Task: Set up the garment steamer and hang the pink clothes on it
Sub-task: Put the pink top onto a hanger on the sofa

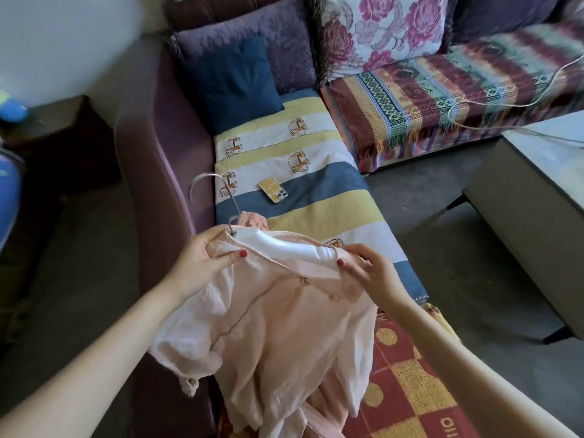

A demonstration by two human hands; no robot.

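Note:
A pale pink garment hangs in front of me over the sofa seat. A white plastic hanger with a metal hook sits inside its neckline. My left hand pinches the collar and the hanger's left end. My right hand pinches the fabric at the hanger's right shoulder. A second, darker pink piece of cloth peeks out behind the hanger. No steamer is in view.
A phone in a yellow case lies on the striped sofa cover. Cushions line the sofa back. A grey table stands at right with a white cable trailing onto the sofa. A dark side table stands at left.

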